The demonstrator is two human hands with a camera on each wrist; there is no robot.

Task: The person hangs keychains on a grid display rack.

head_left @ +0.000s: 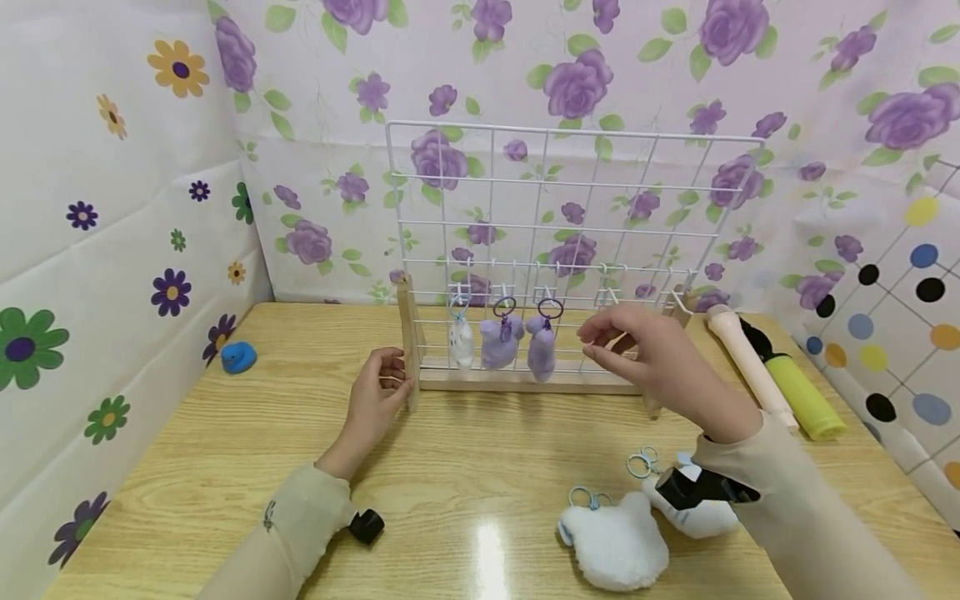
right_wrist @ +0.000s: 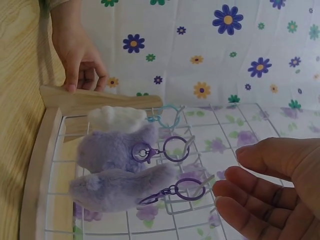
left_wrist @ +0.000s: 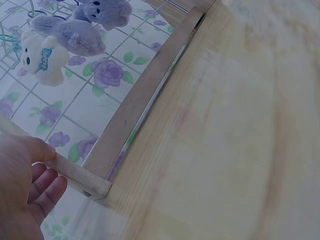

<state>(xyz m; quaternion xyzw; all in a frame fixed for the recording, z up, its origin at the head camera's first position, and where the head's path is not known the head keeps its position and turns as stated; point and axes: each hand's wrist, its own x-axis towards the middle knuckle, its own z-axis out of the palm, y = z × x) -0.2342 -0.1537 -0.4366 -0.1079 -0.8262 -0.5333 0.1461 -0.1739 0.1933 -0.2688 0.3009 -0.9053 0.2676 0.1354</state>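
Note:
A white wire grid rack point(head_left: 577, 179) stands in a wooden base point(head_left: 525, 383). My left hand point(head_left: 375, 387) holds the wooden side piece point(head_left: 410, 325) at the rack's left end, thumb on one side in the left wrist view. Three plush keychains hang from hooks: a white one point(head_left: 462, 343), a purple one point(head_left: 501, 343) and another purple one point(head_left: 542, 346) to its right. Just right of that last keychain hovers my right hand point(head_left: 652, 358). Its fingers are loosely bent with nothing between them, apart from the purple ring point(right_wrist: 190, 189) in the right wrist view.
Two white plush keychains, one nearer point(head_left: 618, 546) and one partly behind the right wrist point(head_left: 701, 508), lie on the table. A blue toy duck point(head_left: 238, 357) sits at left. A pale pink stick point(head_left: 750, 367) and a yellow-green cylinder point(head_left: 806, 396) lie at right.

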